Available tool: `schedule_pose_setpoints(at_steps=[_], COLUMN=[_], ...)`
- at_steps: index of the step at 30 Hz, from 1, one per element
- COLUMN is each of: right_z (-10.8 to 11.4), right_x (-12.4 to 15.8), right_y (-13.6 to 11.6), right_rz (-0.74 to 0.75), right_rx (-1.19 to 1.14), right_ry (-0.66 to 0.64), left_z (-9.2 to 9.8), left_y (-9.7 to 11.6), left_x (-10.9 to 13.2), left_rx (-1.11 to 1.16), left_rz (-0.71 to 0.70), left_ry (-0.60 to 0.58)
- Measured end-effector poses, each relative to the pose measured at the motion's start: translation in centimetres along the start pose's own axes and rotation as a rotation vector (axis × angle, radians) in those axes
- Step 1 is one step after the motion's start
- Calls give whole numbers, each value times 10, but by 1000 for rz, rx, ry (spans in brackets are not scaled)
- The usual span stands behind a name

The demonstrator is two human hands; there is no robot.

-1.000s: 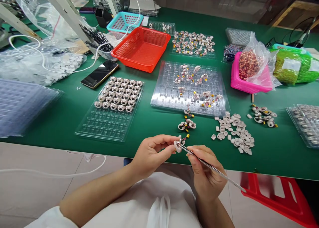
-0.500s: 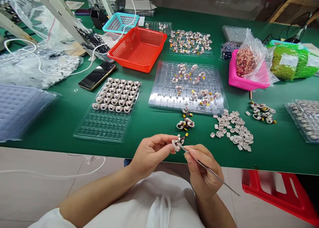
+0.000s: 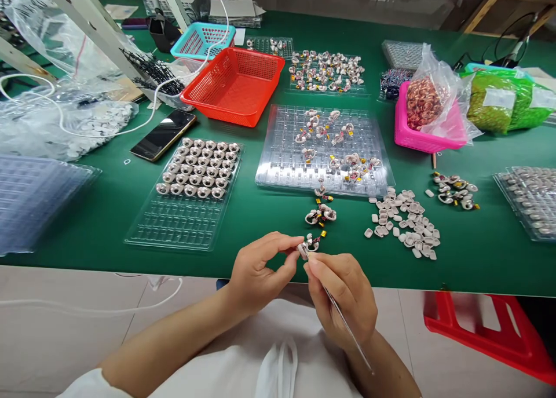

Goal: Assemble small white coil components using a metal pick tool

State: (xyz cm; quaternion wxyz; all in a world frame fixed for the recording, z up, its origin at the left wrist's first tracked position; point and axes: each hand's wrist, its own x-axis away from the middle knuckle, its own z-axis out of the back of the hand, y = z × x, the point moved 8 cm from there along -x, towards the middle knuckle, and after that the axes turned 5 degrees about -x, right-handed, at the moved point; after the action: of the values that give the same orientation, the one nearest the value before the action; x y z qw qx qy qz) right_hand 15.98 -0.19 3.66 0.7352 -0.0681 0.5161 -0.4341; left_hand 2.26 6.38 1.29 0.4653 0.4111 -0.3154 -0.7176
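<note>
Fingers of the left hand (image 3: 256, 270) pinch a small white part (image 3: 304, 248) at the near edge of the green table (image 3: 108, 212). Her right hand (image 3: 343, 296) grips thin metal tweezers (image 3: 343, 320), their tip touching that part. Just beyond sit loose assemblies (image 3: 320, 215), with a clear tray (image 3: 321, 152) farther back.

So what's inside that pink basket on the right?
The pink basket holds a clear plastic bag stuffed with copper-coloured coils. The bag covers the basket's floor, so anything beneath stays hidden.
</note>
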Motion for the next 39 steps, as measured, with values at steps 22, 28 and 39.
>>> schedule_pose_setpoints(at_steps=[22, 28, 39], right_z=[7, -16, -44], right_x=[30, 26, 20], right_y=[55, 53, 55], right_rz=[-567, -556, -683], right_rx=[-557, -493, -521], right_ry=[186, -62, 40], left_z=[-3, -10, -18], left_y=[-26, -25, -28], left_x=[2, 4, 12], left_rx=[243, 434, 470], left_rz=[393, 507, 460], left_ry=[-98, -165, -128])
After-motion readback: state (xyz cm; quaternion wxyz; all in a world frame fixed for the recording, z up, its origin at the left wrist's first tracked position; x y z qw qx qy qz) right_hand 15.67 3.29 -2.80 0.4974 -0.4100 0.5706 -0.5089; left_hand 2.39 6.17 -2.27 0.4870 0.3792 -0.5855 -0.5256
